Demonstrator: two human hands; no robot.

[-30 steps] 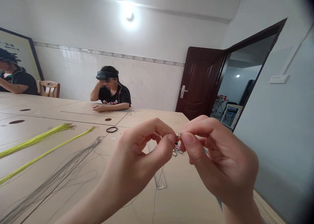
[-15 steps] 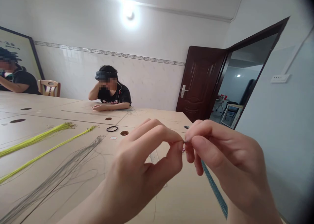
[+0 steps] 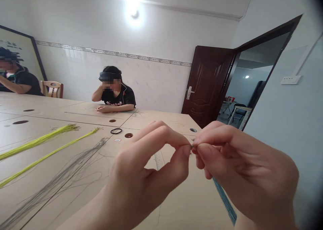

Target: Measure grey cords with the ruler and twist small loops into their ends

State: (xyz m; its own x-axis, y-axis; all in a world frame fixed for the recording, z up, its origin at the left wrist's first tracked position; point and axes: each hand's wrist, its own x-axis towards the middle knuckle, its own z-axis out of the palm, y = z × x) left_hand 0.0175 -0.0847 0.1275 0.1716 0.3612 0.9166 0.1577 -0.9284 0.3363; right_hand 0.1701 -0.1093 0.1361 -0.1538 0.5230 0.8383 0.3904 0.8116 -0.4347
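My left hand (image 3: 153, 166) is closed in a pinch, thumb and forefinger pressed on a thin dark thread (image 3: 193, 146). From the other side my right hand (image 3: 234, 159) pinches the same thread, the fingertips of both hands almost touching. Most of the thread is hidden by the fingers. Below my right hand a bundle of teal threads (image 3: 225, 201) runs down the table. Partly behind my left hand lies a clear ruler (image 3: 158, 161).
On the table (image 3: 83, 193) at the left lie a thick yellow-green thread bundle (image 3: 42, 141), a thinner one (image 3: 50, 157) and loose grey threads (image 3: 63, 176). A black ring (image 3: 116, 131) lies near a cable hole (image 3: 128, 135). A person (image 3: 117, 92) sits across the table.
My right hand has shifted slightly to the right and turned a little at the wrist. My left hand has hardly moved; both still pinch the thread.
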